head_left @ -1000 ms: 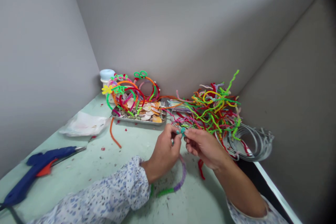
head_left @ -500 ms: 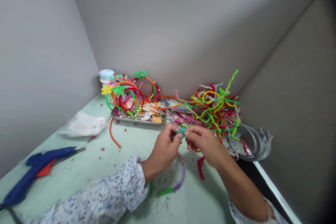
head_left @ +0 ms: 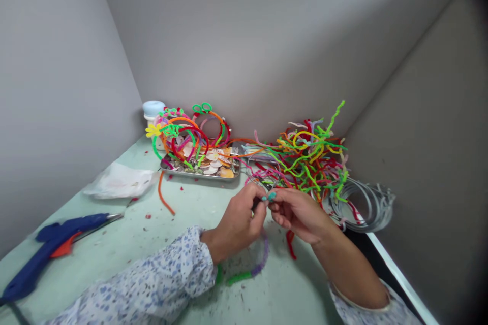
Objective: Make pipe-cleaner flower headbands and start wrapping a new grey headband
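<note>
A small teal piece of pipe cleaner (head_left: pixel 272 196) is pinched between my two hands over the middle of the table. My left hand (head_left: pixel 244 216) has thumb and forefinger closed on its left end. My right hand (head_left: pixel 299 212) grips the other end in its fingertips, the remaining fingers curled. Below them lies a curved band covered in purple and green fuzzy stem (head_left: pixel 261 265), its upper part hidden behind my left hand. A red pipe cleaner (head_left: pixel 291 245) rests under my right wrist.
Finished-looking colourful headbands (head_left: pixel 183 137) stand on a metal tray (head_left: pixel 206 177) of loose pieces. At the right are a heap of pipe cleaners (head_left: pixel 316 157) and a coil of grey bands (head_left: pixel 375 208). A blue glue gun (head_left: pixel 57 244) and a plastic bag (head_left: pixel 120 181) lie left.
Both hands have dipped slightly, and my right hand has turned so its curled fingers show more. The teal piece has shifted a little right, still between the fingertips.
</note>
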